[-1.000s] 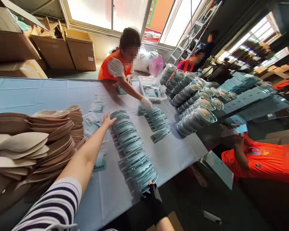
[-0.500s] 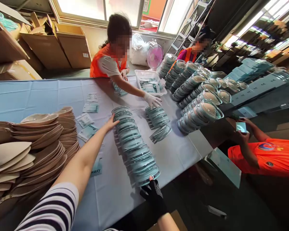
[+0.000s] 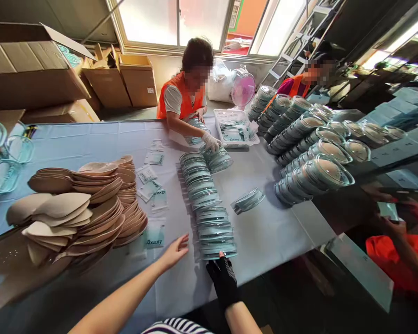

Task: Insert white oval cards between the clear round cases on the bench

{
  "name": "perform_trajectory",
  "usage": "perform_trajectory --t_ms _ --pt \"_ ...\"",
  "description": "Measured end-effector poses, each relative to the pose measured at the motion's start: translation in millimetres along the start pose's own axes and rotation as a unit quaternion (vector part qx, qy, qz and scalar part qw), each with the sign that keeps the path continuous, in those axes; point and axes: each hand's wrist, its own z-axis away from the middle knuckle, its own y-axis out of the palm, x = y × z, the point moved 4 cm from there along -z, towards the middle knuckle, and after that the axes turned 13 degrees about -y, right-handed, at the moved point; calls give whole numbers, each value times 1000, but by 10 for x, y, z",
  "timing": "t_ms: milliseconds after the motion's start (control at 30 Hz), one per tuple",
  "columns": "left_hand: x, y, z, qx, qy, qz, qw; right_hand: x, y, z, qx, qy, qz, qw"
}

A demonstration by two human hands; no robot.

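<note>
A long row of nested transparent plastic cases [image 3: 209, 204] with pale blue-green inserts lies on the cloth-covered table in front of me. My right hand [image 3: 225, 280], in a black glove with bare fingertips, touches the row's near end with its fingers apart. Left of the row, my bare left hand [image 3: 176, 250] hovers close to the table, fingers stretched out and holding nothing. Small printed packets [image 3: 155, 234] lie beyond it. Farther left are piles of beige moulded pads [image 3: 101, 227].
Across the table, a person in an orange vest [image 3: 183, 99] has a white-gloved hand on some cases [image 3: 218, 160]. A white basket [image 3: 218, 125] holds packets. Loose cases [image 3: 249, 200] lie to the right, before tall case stacks [image 3: 316, 176]. Another person's hands [image 3: 393, 225] hold something pale.
My left hand has left the row's far end and come back toward me. The co-worker's gloved hand has brought a group of cases against the row's far part. The view has shifted left.
</note>
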Motion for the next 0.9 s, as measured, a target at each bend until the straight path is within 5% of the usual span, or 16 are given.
perform_trajectory --t_ms 100,300,500,733,900 --pt "334 39 393 27 -41 -37 998 23 57 -22 -36 67 -132 988" --pt "595 -215 832 4 -78 -90 993 142 234 38 -36 82 -116 989" --pt "564 -428 976 -57 -70 -63 994 301 195 0 9 94 -65 993" --pt "575 -413 972 -75 -61 -35 995 726 21 -283 53 40 25 997" --pt "571 -417 958 -70 -74 -44 994 1207 -184 -711 -36 -46 98 993"
